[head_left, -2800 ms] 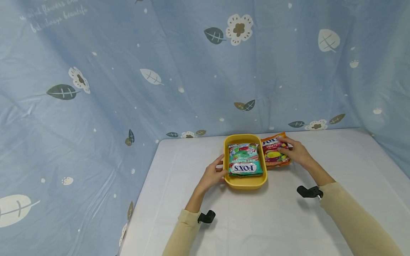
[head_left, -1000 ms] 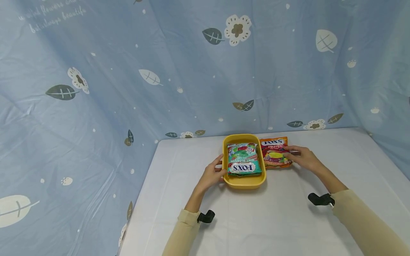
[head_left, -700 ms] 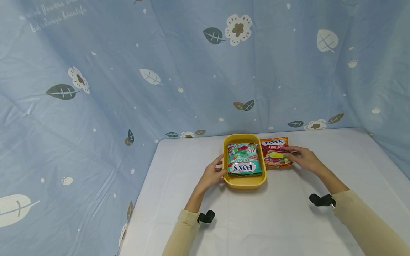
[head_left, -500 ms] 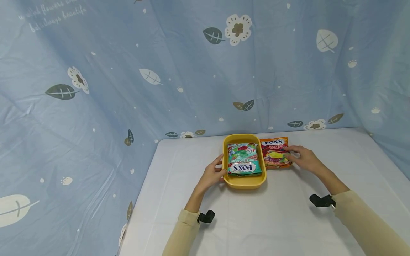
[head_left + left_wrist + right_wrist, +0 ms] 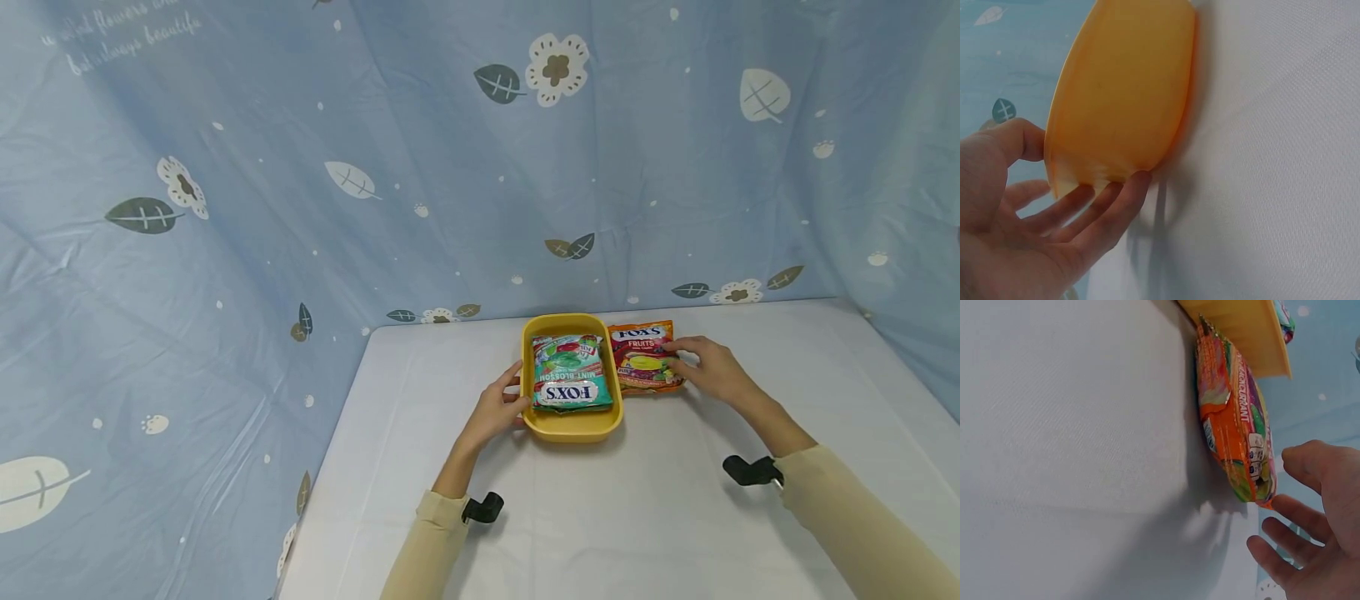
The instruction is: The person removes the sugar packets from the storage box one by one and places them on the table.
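Observation:
A yellow plastic tray (image 5: pixel 573 429) stands on the white-covered table, with a green FOX'S Mint Blossom candy bag (image 5: pixel 567 371) lying inside. My left hand (image 5: pixel 491 411) holds the tray at its left side; in the left wrist view the thumb hooks at the rim and fingertips (image 5: pixel 1141 178) press the outer wall. Right beside the tray lies an orange and red FOX'S Fruits candy bag (image 5: pixel 643 358). My right hand (image 5: pixel 712 367) is at this bag's right edge, fingers loosely extended. In the right wrist view its index fingertip (image 5: pixel 1279 503) meets the bag's corner.
The white table (image 5: pixel 637 525) runs back to a blue floral curtain (image 5: pixel 450 208), which also covers the left side. A black wrist mount (image 5: pixel 483 507) sits on the left forearm, another black mount (image 5: pixel 746 471) on the right.
Since the oldest frame, the orange candy bag has gone from tilted and gripped to lying straight, and my right hand has loosened and shifted right. The left hand and tray stay put.

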